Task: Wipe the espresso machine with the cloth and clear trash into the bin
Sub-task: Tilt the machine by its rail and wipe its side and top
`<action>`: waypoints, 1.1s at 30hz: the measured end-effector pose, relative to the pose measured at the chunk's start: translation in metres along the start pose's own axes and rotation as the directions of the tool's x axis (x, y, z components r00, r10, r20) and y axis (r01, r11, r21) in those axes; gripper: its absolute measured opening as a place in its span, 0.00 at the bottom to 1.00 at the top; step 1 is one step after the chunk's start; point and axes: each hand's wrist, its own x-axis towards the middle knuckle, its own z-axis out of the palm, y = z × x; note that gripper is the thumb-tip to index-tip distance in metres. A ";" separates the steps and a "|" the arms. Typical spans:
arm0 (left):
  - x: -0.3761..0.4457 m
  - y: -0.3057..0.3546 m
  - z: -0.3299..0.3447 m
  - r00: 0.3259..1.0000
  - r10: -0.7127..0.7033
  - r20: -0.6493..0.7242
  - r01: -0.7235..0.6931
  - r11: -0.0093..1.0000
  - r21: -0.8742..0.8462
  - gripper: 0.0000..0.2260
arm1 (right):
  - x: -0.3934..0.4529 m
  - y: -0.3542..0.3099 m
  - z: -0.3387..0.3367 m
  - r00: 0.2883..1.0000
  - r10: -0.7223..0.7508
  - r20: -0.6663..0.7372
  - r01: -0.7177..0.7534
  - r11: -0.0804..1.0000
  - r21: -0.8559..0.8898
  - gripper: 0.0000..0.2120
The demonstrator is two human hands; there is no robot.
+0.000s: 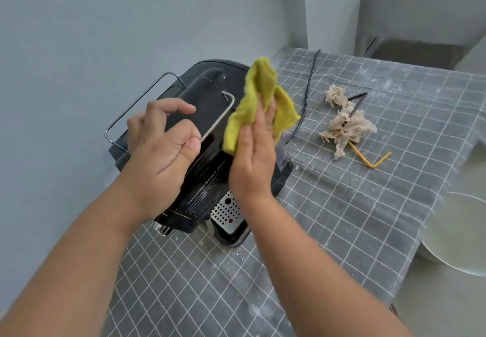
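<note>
Pressing the yellow cloth (259, 105) against the right flank of the black espresso machine (205, 150), the right hand (253, 163) has its fingers laid out flat and together, palm toward the machine, pinning the cloth's lower folds while the upper part bunches loose above the fingertips. The left hand (160, 150) rests on the machine's top, fingers curled loosely near the chrome rail (136, 105), thumb bent in; whether it truly grips the rail I cannot tell. The machine's long axis runs from the perforated drip tray (227, 213) nearest the person away toward the wall, so the wipe probably travels along that side. Well to the right of the machine lie crumpled tissues (344, 123), a yellow straw (373, 159) and a dark straw (356, 104) on the checked tablecloth (342, 218); the right hand is nearer them. No bin can be identified with certainty.
</note>
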 end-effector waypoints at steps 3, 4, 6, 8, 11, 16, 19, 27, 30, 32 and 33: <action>-0.001 0.000 0.000 1.000 -0.004 -0.017 0.004 1.000 0.005 0.10 | 0.013 0.001 -0.008 0.983 0.183 -0.020 -0.180 0.980 0.087 0.23; -0.001 0.000 0.001 1.000 0.002 -0.025 -0.001 1.000 0.009 0.10 | 0.006 -0.002 -0.007 0.985 0.174 0.010 -0.174 0.980 0.093 0.23; -0.001 -0.002 0.002 0.999 0.019 -0.036 -0.018 1.000 0.018 0.11 | -0.014 -0.008 -0.006 0.995 0.017 0.099 -0.020 0.999 0.025 0.22; -0.001 -0.003 0.002 0.999 0.032 -0.034 -0.032 0.999 0.026 0.11 | -0.017 -0.012 -0.007 0.975 -0.124 0.185 0.143 0.986 -0.089 0.22; -0.001 -0.003 0.002 0.999 0.034 -0.031 -0.034 0.999 0.019 0.11 | 0.027 -0.020 -0.016 0.990 -0.012 0.142 0.043 0.975 -0.217 0.21; -0.003 -0.002 0.003 0.997 0.049 -0.059 -0.049 0.999 -0.002 0.11 | 0.063 -0.027 -0.037 0.970 0.202 0.133 -0.174 0.965 -0.196 0.14; -0.003 -0.001 0.004 0.996 0.055 -0.065 -0.055 0.998 -0.001 0.11 | 0.022 -0.024 -0.040 0.965 0.092 0.244 -0.037 0.974 -0.222 0.17; -0.004 -0.002 0.000 0.997 0.061 -0.057 -0.059 0.998 0.036 0.09 | 0.124 -0.058 -0.019 0.809 0.293 0.510 0.083 0.801 -0.592 0.16; -0.005 -0.003 0.001 0.995 0.065 -0.074 -0.059 0.995 0.082 0.08 | 0.142 -0.068 -0.006 0.796 0.377 0.473 -0.020 0.798 -0.603 0.16; -0.008 -0.001 0.001 0.993 0.048 -0.110 -0.033 0.991 0.130 0.09 | 0.139 -0.071 -0.005 0.829 0.378 0.412 -0.076 0.806 -0.587 0.14; -0.010 0.002 0.002 0.992 0.015 -0.126 0.003 0.989 0.145 0.10 | 0.134 -0.073 -0.008 0.849 0.368 0.380 -0.083 0.803 -0.591 0.14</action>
